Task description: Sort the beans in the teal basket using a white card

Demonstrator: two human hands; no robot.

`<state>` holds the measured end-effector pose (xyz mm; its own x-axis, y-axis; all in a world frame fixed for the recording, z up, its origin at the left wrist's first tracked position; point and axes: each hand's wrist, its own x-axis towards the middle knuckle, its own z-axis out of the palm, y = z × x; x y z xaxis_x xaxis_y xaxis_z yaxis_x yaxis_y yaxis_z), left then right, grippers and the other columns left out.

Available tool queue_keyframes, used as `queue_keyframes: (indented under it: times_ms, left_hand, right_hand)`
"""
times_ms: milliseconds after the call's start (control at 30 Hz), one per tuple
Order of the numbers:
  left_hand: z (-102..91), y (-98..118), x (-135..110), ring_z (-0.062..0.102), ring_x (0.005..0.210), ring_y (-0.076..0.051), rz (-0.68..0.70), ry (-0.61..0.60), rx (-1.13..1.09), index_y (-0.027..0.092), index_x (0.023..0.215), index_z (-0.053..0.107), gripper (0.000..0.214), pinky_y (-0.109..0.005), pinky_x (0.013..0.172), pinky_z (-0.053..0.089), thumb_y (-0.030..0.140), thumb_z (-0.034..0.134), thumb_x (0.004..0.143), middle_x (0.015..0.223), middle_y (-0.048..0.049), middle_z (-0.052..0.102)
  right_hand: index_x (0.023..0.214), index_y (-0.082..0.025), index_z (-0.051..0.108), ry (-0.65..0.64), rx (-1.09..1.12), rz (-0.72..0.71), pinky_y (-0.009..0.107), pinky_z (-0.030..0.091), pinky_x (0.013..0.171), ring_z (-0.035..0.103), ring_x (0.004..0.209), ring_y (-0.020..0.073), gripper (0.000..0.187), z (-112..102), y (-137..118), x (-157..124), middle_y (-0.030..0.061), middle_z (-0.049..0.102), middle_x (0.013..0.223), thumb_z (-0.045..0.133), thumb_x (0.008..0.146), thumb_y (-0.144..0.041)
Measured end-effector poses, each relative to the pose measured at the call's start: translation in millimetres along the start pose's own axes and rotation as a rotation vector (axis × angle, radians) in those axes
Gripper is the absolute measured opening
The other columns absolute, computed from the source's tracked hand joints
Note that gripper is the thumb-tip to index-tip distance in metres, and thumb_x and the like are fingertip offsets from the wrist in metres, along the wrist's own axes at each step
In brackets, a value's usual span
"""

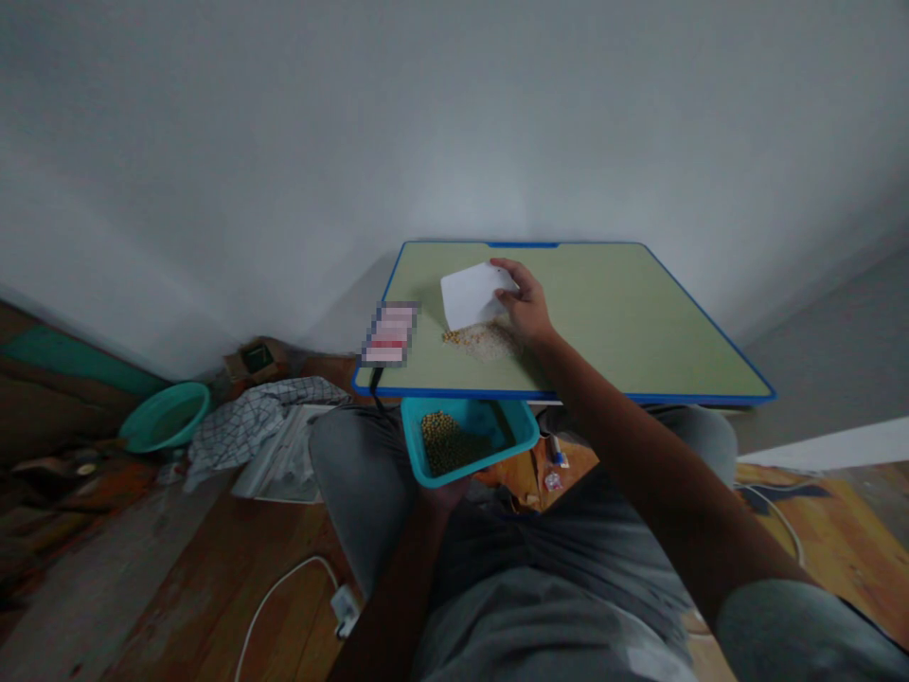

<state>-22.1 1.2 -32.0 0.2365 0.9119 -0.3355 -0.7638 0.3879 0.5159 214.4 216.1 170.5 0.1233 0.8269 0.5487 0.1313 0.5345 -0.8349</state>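
My right hand (526,301) grips a white card-like sheet (470,296) by its right side, tilted over the table. Along the card's lower edge lies a spread of small pale grains (493,341), with a few yellow beans (451,336) at its left end. Below the table's front edge, my left hand (447,494) supports a teal plastic basin (472,466) from underneath, its fingers mostly hidden. Yellowish beans (444,443) are heaped in the left part of the basin.
The pale green table (603,322) has a blue rim and stands against the wall. A blurred pink-and-white item (390,333) lies at its left edge. On the floor to the left are a green tub (167,417), a checked cloth (262,417) and a white power strip (345,609).
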Motion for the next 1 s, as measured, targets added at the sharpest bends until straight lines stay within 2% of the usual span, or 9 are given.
queue_keyframes:
  times_ms: [100, 233, 300, 433, 633, 767, 1000]
  left_hand:
    - [-6.8, -2, 2, 0.081, 0.123, -0.042, 0.0, -0.14, -0.057, 0.031, 0.123, 0.092, 0.075, -0.064, 0.097, 0.068, 0.054, 0.021, 0.118, 0.123, -0.0046, 0.091]
    - [-13.9, -5, 5, 0.085, 0.119, -0.035, 0.034, -0.289, -0.146, 0.029, 0.13, 0.091, 0.056, -0.057, 0.095, 0.072, 0.048, 0.041, 0.116, 0.132, -0.0095, 0.089]
    - [-15.3, -6, 6, 0.085, 0.119, -0.034, 0.041, -0.305, -0.159, 0.027, 0.131, 0.091, 0.052, -0.054, 0.094, 0.073, 0.05, 0.047, 0.115, 0.133, -0.0116, 0.089]
    - [-17.7, -6, 7, 0.085, 0.122, -0.033, 0.059, -0.328, -0.184, 0.029, 0.13, 0.091, 0.046, -0.052, 0.099, 0.072, 0.049, 0.053, 0.113, 0.134, -0.0092, 0.089]
    - [-21.3, -7, 8, 0.085, 0.118, -0.034, 0.052, -0.363, -0.182, 0.027, 0.136, 0.088, 0.047, -0.054, 0.093, 0.072, 0.049, 0.053, 0.114, 0.137, -0.0124, 0.087]
    - [-20.7, -6, 8, 0.084, 0.122, -0.036, 0.05, -0.384, -0.185, 0.03, 0.136, 0.088, 0.047, -0.056, 0.093, 0.073, 0.051, 0.053, 0.115, 0.136, -0.0108, 0.088]
    - [-16.5, -4, 6, 0.083, 0.126, -0.036, 0.043, -0.43, -0.195, 0.028, 0.141, 0.087, 0.05, -0.056, 0.099, 0.072, 0.052, 0.052, 0.115, 0.144, -0.0121, 0.084]
  right_hand:
    - [0.129, -0.036, 0.074, -0.016, 0.0, -0.028, 0.063, 0.049, 0.132, 0.066, 0.142, 0.0384, 0.048, 0, 1, 0, 0.0032, 0.077, 0.146, 0.08, 0.082, -0.045]
    - [0.13, -0.036, 0.073, -0.006, -0.025, -0.047, 0.062, 0.048, 0.133, 0.064, 0.144, 0.0376, 0.047, -1, 4, 2, 0.0039, 0.075, 0.149, 0.079, 0.085, -0.047]
    - [0.133, -0.036, 0.072, 0.009, -0.034, -0.049, 0.062, 0.047, 0.133, 0.062, 0.147, 0.0377, 0.048, -2, 5, 3, 0.0046, 0.073, 0.151, 0.079, 0.087, -0.049]
    - [0.134, -0.036, 0.07, 0.023, -0.048, -0.062, 0.062, 0.046, 0.134, 0.06, 0.148, 0.0374, 0.05, -1, 6, 2, 0.0049, 0.071, 0.152, 0.079, 0.089, -0.052]
    - [0.135, -0.037, 0.069, -0.015, 0.006, -0.016, 0.061, 0.061, 0.118, 0.063, 0.144, 0.0384, 0.052, 3, 5, -2, 0.0059, 0.07, 0.154, 0.08, 0.084, -0.042]
    - [0.133, -0.036, 0.07, -0.043, -0.002, -0.01, 0.057, 0.065, 0.112, 0.064, 0.145, 0.0381, 0.052, 3, 3, -2, 0.0056, 0.073, 0.15, 0.079, 0.082, -0.038]
    - [0.13, -0.036, 0.07, -0.078, 0.011, 0.004, 0.059, 0.06, 0.121, 0.065, 0.142, 0.0371, 0.05, 0, 6, 0, 0.004, 0.075, 0.15, 0.08, 0.081, -0.038]
